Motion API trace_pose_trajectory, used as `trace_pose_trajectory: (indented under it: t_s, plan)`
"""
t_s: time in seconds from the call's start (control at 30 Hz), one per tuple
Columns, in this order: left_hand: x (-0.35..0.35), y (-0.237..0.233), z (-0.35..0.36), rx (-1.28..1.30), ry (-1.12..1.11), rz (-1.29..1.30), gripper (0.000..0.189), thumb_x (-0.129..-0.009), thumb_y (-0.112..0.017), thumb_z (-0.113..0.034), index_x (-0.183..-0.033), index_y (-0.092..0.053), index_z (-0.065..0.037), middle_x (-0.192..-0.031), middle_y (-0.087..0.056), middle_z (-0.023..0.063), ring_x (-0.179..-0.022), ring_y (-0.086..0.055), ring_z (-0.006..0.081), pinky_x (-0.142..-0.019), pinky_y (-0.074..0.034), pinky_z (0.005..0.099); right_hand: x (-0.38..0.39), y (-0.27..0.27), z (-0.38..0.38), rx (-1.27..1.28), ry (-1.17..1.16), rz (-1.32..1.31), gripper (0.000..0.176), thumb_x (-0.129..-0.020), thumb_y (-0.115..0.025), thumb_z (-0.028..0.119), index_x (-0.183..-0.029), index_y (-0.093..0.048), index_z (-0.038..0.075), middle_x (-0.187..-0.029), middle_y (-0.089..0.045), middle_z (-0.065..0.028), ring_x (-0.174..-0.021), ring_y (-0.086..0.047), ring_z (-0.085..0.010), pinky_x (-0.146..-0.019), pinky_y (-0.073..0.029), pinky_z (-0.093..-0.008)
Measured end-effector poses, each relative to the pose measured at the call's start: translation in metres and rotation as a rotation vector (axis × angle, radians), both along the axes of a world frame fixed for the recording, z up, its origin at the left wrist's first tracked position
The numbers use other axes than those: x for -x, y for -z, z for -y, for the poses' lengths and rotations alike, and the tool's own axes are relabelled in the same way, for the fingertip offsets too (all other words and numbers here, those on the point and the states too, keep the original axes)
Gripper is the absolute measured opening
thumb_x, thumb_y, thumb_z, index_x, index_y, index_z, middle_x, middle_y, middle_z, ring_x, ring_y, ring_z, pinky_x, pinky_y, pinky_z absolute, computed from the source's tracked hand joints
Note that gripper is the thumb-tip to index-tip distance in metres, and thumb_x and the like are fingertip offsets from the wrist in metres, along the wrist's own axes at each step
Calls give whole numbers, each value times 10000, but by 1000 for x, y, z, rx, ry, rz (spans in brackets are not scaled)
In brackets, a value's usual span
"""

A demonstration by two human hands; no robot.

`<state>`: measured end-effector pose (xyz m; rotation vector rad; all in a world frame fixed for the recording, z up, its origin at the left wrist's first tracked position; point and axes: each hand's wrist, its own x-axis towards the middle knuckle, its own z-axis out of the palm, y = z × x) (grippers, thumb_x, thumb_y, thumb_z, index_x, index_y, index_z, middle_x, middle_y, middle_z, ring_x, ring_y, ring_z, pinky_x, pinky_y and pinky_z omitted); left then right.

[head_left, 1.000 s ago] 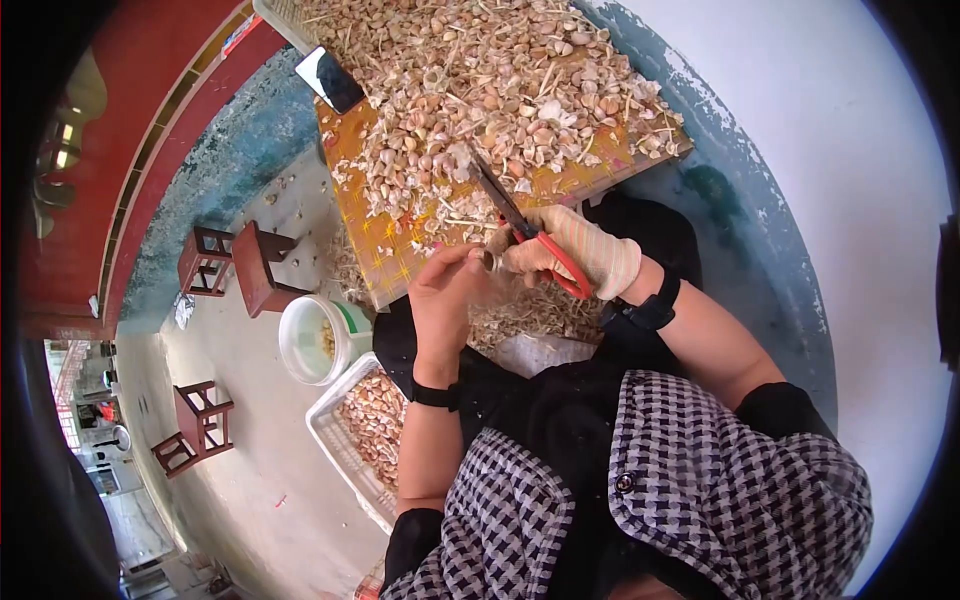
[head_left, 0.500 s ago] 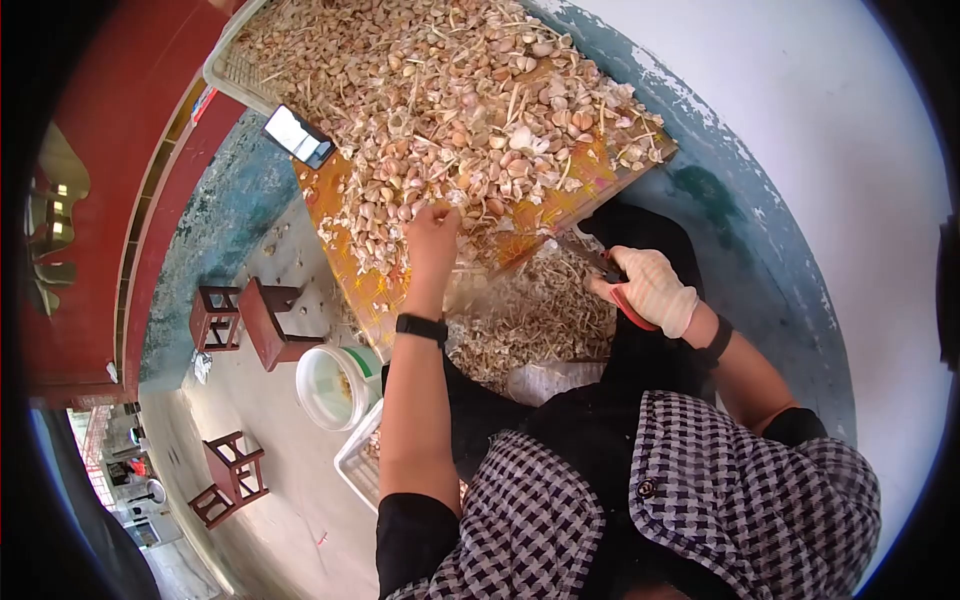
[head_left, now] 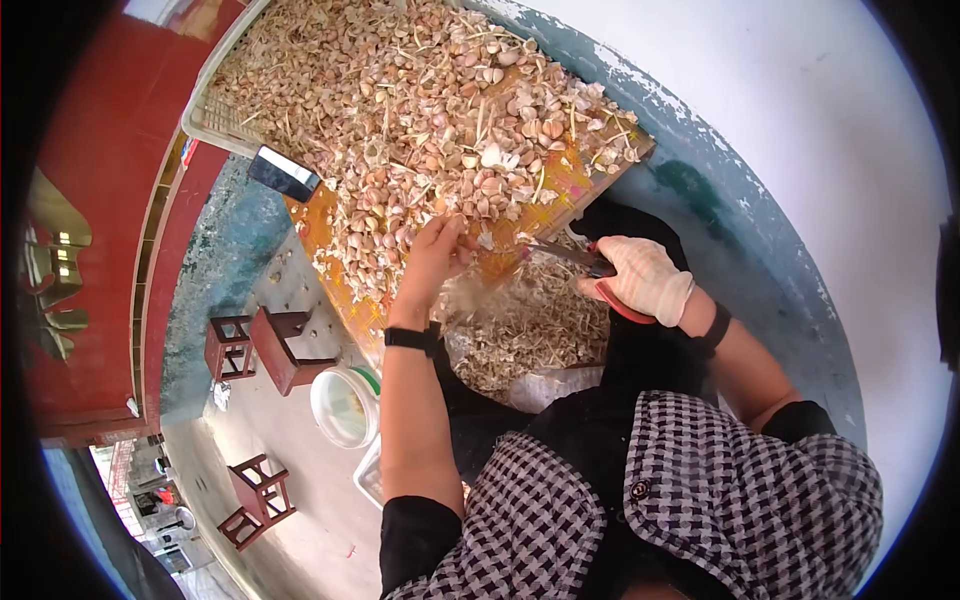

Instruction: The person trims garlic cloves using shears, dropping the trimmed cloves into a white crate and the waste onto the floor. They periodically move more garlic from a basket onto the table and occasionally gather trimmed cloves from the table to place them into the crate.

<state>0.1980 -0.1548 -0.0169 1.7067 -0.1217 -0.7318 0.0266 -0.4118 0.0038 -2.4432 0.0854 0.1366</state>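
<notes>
A large heap of garlic cloves [head_left: 400, 150], with loose skins and dry stalks, covers the orange patterned table [head_left: 565, 205]. My bare left hand [head_left: 432, 262] is at the heap's near edge, its fingers curled together; whatever lies between them is too small to make out. My right hand [head_left: 645, 278], in a pale glove, grips red-handled scissors [head_left: 625, 303]. Their dark blades [head_left: 560, 252] point left toward my left hand, apart from it, over the table's near edge. Below the edge, a pile of garlic skins and stalks [head_left: 535, 330] lies in a clear plastic bag [head_left: 560, 385].
A phone [head_left: 284, 174] rests at the table's left edge beside a white plastic basket [head_left: 215, 122]. On the floor to the left stand a white bucket [head_left: 345, 408] and dark red wooden stools [head_left: 258, 490]. A peeling blue-and-white wall [head_left: 740, 180] runs along the right.
My left hand has drawn back slightly toward me from the heap. The scissors have moved a little left, toward it. The whole view has shifted a little.
</notes>
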Motion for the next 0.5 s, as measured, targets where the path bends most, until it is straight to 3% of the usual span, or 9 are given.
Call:
trace_pose_trajectory:
  t_s: [0.03,0.13,0.2,0.3,0.5]
  plan:
    - [15,-11,-1,208,-34,-82,201,-1015,-437,-204,-1014,-553,-39,-844,-620,57,-632,-505,47,-490,-332,141,-2,-2,-3,29,-10,25,439,-731,-745,412,-862,-614,15,-814,-622,-168,-777,-620,-361,-699,-496,-420]
    - [48,-28,6,444,-182,-189,198,-1011,-444,-187,-1019,-551,-21,-822,-596,43,-610,-488,62,-475,-323,149,-11,-5,-13,66,-30,80,449,-734,-728,423,-906,-621,22,-900,-629,-163,-850,-622,-361,-752,-499,-432]
    - [55,-26,0,511,-115,-155,171,-996,-462,-173,-1011,-550,-27,-802,-573,34,-586,-463,67,-464,-302,163,-13,-7,-21,162,-65,157,474,-751,-710,446,-963,-622,31,-937,-641,-141,-891,-631,-337,-781,-505,-424]
    - [65,-29,3,552,-67,-179,161,-985,-472,-172,-1002,-548,-30,-798,-572,33,-577,-448,68,-465,-294,172,-17,-5,-25,243,-97,279,482,-766,-693,474,-952,-620,36,-915,-643,-116,-885,-640,-306,-777,-506,-414]
    - [71,-44,1,455,44,-188,154,-976,-489,-148,-1049,-545,-24,-838,-598,30,-645,-492,67,-540,-352,165,-11,-17,-26,231,-124,176,460,-773,-692,462,-950,-622,44,-903,-646,-120,-875,-642,-308,-750,-513,-415]
